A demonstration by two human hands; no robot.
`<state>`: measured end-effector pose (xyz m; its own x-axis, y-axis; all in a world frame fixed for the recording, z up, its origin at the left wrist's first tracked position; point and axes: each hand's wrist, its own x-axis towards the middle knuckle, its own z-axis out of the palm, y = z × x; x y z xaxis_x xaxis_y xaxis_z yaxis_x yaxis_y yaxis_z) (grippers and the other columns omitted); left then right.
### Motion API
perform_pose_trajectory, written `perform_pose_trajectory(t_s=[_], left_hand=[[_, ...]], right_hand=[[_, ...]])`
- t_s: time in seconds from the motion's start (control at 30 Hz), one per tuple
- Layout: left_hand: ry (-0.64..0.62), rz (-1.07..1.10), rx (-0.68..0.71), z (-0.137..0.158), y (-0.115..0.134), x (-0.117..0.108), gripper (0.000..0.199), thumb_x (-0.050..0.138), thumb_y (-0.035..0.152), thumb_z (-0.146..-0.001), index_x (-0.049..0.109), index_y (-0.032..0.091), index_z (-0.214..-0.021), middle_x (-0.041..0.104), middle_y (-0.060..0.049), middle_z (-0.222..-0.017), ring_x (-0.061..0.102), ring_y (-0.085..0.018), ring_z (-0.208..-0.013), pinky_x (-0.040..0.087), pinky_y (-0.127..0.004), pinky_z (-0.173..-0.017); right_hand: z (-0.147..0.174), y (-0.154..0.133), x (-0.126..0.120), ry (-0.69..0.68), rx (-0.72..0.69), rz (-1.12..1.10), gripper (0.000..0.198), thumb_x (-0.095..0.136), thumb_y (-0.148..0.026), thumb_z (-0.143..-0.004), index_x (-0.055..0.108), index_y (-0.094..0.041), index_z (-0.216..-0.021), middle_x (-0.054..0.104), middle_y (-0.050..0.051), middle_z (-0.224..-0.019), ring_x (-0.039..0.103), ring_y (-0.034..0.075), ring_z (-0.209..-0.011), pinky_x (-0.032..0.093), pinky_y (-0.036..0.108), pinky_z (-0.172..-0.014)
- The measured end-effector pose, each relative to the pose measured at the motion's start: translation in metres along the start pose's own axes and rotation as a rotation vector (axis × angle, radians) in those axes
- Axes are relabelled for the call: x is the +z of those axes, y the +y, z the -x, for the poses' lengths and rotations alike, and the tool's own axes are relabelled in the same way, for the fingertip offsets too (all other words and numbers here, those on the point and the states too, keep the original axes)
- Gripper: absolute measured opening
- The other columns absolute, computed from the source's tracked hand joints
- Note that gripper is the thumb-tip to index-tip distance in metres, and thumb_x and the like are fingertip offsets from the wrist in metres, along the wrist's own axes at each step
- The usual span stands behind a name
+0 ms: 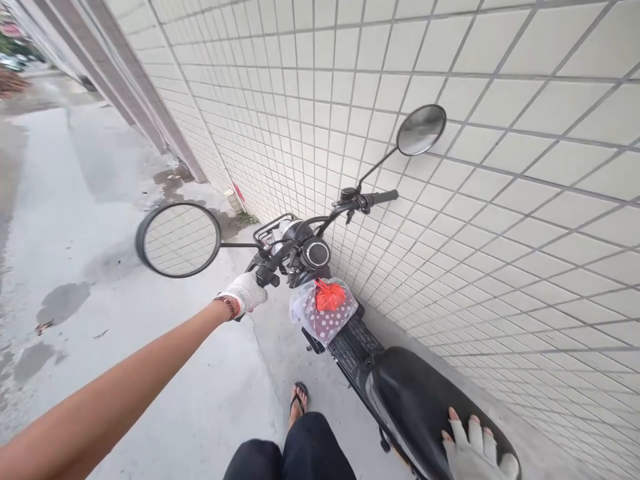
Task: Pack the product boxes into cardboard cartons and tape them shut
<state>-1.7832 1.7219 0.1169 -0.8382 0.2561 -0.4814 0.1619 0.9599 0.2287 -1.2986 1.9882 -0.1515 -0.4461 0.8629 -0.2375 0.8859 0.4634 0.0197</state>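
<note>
A black scooter leans or stands close along a tiled wall, its seat (415, 393) nearest me. My left hand (246, 293), in a white knit glove, is wrapped round the left handlebar grip, which it mostly hides. My right hand (475, 450), in a pale fingerless glove, lies flat on the rear of the seat with its fingers spread. Ahead of the seat, a dotted plastic bag (330, 325) with an orange knotted bag (330, 295) on it rests above the footboard (356, 343). The right handlebar grip (385, 197) is free of any hand.
The tiled wall (310, 120) runs close along the scooter's right side. A round left mirror (181, 240) sticks out over the pavement (165, 373); the right mirror (421, 130) stands near the wall. A front rack (274, 229) is ahead. My sandalled foot (299, 400) is beside the scooter.
</note>
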Motion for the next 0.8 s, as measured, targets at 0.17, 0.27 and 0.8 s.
perform_pose_trajectory(t_s=[0.17,0.27,0.8], left_hand=[[0.021,-0.004,-0.051,-0.02,-0.027,-0.025,0.022,0.058,0.013,-0.069,0.057,0.013,-0.091,0.059,-0.002,-0.057,0.06,-0.018,-0.045,0.041,-0.021,-0.037],[0.018,-0.014,-0.06,-0.032,-0.05,-0.037,0.016,0.058,0.013,-0.071,0.056,0.014,-0.088,0.057,0.0,-0.05,0.059,-0.017,-0.044,0.039,-0.02,-0.037],[-0.049,0.038,-0.034,-0.065,-0.097,-0.034,0.032,0.06,0.015,-0.071,0.059,0.009,-0.102,0.064,-0.007,-0.066,0.064,-0.021,-0.056,0.046,-0.025,-0.045]], right_hand=[[0.008,-0.096,-0.011,-0.17,0.38,-0.05,0.082,0.024,-0.069,-0.088,0.024,-0.019,-0.153,0.015,0.022,-0.158,0.014,0.045,-0.144,0.017,0.072,-0.102],[0.019,-0.128,-0.011,-0.136,0.364,-0.047,0.079,0.027,-0.065,-0.091,0.019,-0.02,-0.154,0.008,0.022,-0.159,0.009,0.042,-0.145,0.014,0.069,-0.105],[0.029,-0.167,-0.013,-0.056,0.364,-0.039,0.084,0.024,-0.069,-0.089,0.027,-0.013,-0.152,0.013,0.027,-0.156,0.013,0.047,-0.142,0.015,0.071,-0.104]])
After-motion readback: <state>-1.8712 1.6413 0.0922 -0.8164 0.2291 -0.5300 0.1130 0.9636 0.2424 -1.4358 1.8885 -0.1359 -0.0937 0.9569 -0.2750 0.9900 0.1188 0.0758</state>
